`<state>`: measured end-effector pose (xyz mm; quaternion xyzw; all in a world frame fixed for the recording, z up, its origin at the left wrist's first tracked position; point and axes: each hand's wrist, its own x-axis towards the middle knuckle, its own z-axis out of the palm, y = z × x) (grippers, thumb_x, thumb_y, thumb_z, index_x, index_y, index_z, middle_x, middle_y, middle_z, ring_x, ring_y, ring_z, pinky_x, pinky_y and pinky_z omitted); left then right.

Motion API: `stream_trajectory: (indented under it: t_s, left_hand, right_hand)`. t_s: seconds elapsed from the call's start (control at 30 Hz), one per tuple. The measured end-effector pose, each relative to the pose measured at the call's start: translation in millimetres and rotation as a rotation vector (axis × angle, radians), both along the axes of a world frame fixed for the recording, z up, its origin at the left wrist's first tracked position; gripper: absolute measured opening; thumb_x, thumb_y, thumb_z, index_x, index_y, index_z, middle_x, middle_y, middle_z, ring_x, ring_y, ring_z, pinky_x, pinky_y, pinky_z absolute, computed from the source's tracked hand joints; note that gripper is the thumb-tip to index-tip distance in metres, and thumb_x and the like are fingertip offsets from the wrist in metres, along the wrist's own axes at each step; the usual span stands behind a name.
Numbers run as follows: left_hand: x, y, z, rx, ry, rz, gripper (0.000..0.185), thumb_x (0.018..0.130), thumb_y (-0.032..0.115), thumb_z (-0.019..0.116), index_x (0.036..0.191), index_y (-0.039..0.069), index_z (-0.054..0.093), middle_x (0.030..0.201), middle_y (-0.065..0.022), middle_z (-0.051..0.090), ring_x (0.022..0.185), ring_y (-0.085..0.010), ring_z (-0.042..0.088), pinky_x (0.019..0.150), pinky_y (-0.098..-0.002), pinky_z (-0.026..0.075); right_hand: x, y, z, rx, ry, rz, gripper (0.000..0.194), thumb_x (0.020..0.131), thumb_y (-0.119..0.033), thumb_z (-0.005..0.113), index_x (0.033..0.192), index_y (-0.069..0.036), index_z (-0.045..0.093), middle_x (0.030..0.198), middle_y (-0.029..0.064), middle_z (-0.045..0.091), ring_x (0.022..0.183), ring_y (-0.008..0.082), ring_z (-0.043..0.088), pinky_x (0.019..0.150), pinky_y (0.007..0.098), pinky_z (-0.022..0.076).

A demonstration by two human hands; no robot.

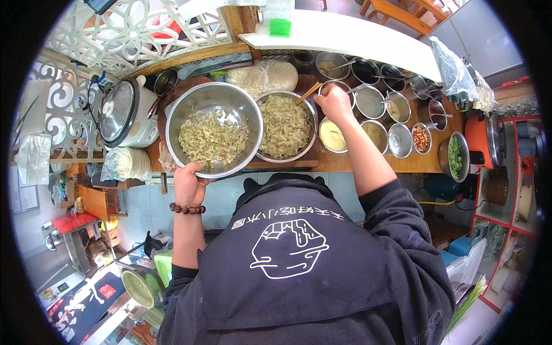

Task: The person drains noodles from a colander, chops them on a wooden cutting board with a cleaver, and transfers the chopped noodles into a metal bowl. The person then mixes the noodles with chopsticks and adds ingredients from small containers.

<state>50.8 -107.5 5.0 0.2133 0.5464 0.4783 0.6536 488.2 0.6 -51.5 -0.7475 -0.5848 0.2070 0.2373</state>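
Observation:
My left hand (188, 183) grips the near rim of a large stainless steel mixing bowl (169, 129), thumb on the edge. Chopped pale green vegetable (213, 138) covers part of its bottom. Close on its right, a second steel bowl (314, 144) is filled with similar chopped vegetable (284, 125). Wooden chopsticks (308, 94) lean over that bowl's right rim. My right hand (333, 103) is over a steel seasoning pot (343, 85), its fingers curled beside the chopsticks; whether they hold anything is hidden. Nearer me is a pot of yellow paste (332, 136).
Steel pots with spoons, one holding chopped red and yellow bits (421, 139), crowd the wooden counter (340, 161). Bagged noodles (264, 77) lie behind the bowls. A rice cooker (129, 114) stands left; a bowl of green leaves (455, 156) and an orange cooker (478, 138) stand right.

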Motion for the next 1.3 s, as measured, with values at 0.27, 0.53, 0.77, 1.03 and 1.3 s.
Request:
stream_trajectory:
  t_s: [0.27,0.53,0.77,1.03,1.3]
  left_hand:
    - [17.2,19.4,6.1,0.094,0.052,-0.090,0.062,0.087,-0.004,0.050,0.149,-0.001,0.048,0.136,-0.0180,0.065,0.109,-0.0356,0.073,0.073,-0.0489,0.069]
    - [35.4,27.6,2.9,0.099,0.035,-0.055,0.065,0.083,-0.010,0.050,0.147,0.003,0.046,0.129,-0.0167,0.066,0.106,-0.0344,0.073,0.068,-0.0510,0.070]
    - [57.0,33.4,2.9,0.138,0.056,-0.079,0.069,0.078,-0.014,0.049,0.145,0.003,0.047,0.129,-0.0142,0.064,0.108,-0.0301,0.071,0.074,-0.0433,0.068]
    - [78.9,33.7,12.3,0.166,0.081,-0.160,0.058,0.082,-0.010,0.052,0.139,0.000,0.054,0.125,-0.0133,0.066,0.103,-0.0270,0.070,0.074,-0.0446,0.067]
    - [77.3,49.3,11.0,0.233,0.122,-0.094,0.061,0.079,-0.013,0.052,0.139,-0.001,0.054,0.123,-0.0114,0.066,0.105,-0.0238,0.065,0.086,-0.0348,0.056]
  right_hand:
    - [-30.8,-78.5,-1.7,-0.387,-0.195,0.194,0.029,0.093,-0.017,0.065,0.113,0.003,0.068,0.106,0.0295,0.075,0.103,0.0457,0.074,0.091,0.0522,0.0587]
    - [-45.3,-93.4,29.2,-0.161,-0.262,0.156,0.019,0.094,-0.008,0.055,0.109,0.001,0.062,0.093,0.0273,0.075,0.089,0.0473,0.074,0.082,0.0559,0.0595]
    - [-85.0,-70.1,89.8,0.210,-0.013,0.336,0.012,0.096,-0.014,0.063,0.103,-0.003,0.063,0.088,0.0250,0.073,0.085,0.0452,0.072,0.077,0.0552,0.0571]
    - [-149.1,-0.1,69.3,0.185,0.037,0.427,0.017,0.096,-0.016,0.059,0.103,-0.007,0.071,0.100,0.0208,0.076,0.097,0.0433,0.074,0.085,0.0543,0.0583]
    - [-126.7,-26.7,62.6,0.164,-0.057,0.792,0.016,0.096,-0.017,0.062,0.104,-0.009,0.074,0.100,0.0173,0.073,0.097,0.0386,0.072,0.087,0.0494,0.0584]
